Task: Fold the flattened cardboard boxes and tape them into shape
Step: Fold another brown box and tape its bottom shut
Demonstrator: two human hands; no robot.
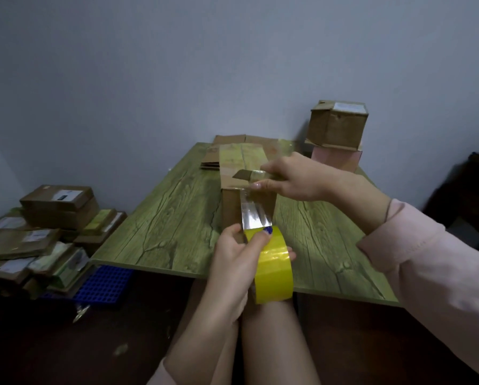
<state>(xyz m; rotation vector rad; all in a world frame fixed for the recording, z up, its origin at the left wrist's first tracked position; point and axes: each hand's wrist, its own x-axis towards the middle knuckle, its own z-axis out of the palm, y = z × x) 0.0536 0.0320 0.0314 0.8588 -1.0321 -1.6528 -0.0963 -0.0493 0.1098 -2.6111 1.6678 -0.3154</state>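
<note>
left hand (232, 262) just below box (230, 209), fingers clenched round yellow tape roll (273, 270); right hand (296, 176) over box top, fingers pinching taped flap (242, 175).

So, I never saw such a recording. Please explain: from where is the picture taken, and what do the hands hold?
No machine here: a person wears one camera on the head, looking forward and down at their own arms. The left hand grips a yellow tape roll. A clear strip of tape runs from it up the side of an upright cardboard box, whose top the right hand holds. It stands on a green wood-grain table. At the far end lie flattened boxes; at the far right a closed box sits on a pink box. At the left, off the table, parcels are piled.
</note>
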